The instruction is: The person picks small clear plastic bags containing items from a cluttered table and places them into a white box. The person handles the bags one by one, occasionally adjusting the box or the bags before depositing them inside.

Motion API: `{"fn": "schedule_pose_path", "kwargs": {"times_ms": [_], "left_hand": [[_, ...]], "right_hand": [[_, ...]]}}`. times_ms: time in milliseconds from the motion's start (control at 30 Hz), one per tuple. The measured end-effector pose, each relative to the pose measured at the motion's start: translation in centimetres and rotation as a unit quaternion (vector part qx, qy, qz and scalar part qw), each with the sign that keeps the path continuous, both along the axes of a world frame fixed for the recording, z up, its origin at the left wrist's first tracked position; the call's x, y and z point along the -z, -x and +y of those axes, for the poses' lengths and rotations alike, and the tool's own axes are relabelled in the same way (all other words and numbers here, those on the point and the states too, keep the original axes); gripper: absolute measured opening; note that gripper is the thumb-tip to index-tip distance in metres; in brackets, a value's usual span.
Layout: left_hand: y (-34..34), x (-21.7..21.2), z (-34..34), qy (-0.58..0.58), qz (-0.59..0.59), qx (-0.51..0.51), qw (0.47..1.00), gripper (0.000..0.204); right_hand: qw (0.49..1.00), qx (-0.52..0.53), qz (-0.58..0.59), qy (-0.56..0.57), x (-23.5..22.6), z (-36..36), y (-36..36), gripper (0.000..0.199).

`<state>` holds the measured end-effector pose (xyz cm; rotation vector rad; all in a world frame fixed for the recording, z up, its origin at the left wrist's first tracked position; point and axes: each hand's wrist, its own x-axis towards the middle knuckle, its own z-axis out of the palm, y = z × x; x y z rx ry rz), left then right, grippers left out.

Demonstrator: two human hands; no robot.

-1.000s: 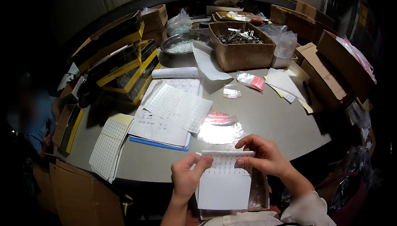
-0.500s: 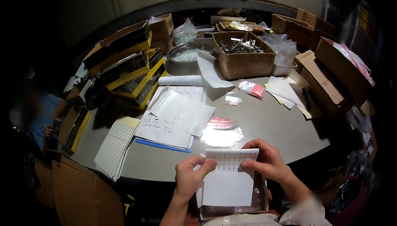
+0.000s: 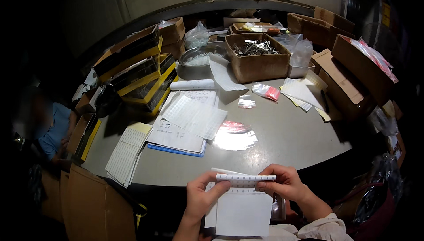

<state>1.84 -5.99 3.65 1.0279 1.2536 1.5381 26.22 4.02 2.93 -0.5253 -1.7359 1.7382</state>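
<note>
My left hand [image 3: 199,196] and my right hand [image 3: 289,187] grip a white label sheet [image 3: 244,214] by its two upper sides, just past the table's near edge. Rows of small printed marks run across its top, which curls over between my thumbs; the lower part facing me is blank. Both thumbs press on the front while the fingers go behind. Another white sheet shows partly behind it on the left. Beyond my hands lie shiny clear bags with red tops [image 3: 236,136]. To the left rests a stack of similar label sheets [image 3: 128,155].
Papers lie on a blue clipboard [image 3: 176,149]. Farther back stand a metal bowl of small clear pieces [image 3: 202,57] and a cardboard box of metal parts [image 3: 258,66]. Black-and-yellow boxes [image 3: 148,82] pile up at left. A person in blue [image 3: 57,126] is at far left.
The sheet's top has curled over toward me, so fewer printed rows show. Both hands have come slightly lower, still gripping it. The view has shifted a little.
</note>
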Motion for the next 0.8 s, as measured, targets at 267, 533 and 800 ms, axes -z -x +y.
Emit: {"fn": "schedule_pose_path", "kwargs": {"times_ms": [267, 533, 800], "left_hand": [[-0.3, 1.5, 0.1, -0.008, 0.011, 0.023, 1.000, 0.010], [-0.8, 1.3, 0.7, 0.009, -0.004, 0.019, 1.000, 0.010], [-0.8, 1.1, -0.3, -0.069, 0.057, -0.045, 0.995, 0.014]], "right_hand": [[0.995, 0.066, -0.049, -0.051, -0.6, 0.0, 0.0, 0.017], [0.997, 0.057, -0.042, -0.011, -0.1, 0.1, -0.3, 0.014], [1.000, -0.010, 0.002, 0.027, -0.5, 1.6, -1.3, 0.023]]}}
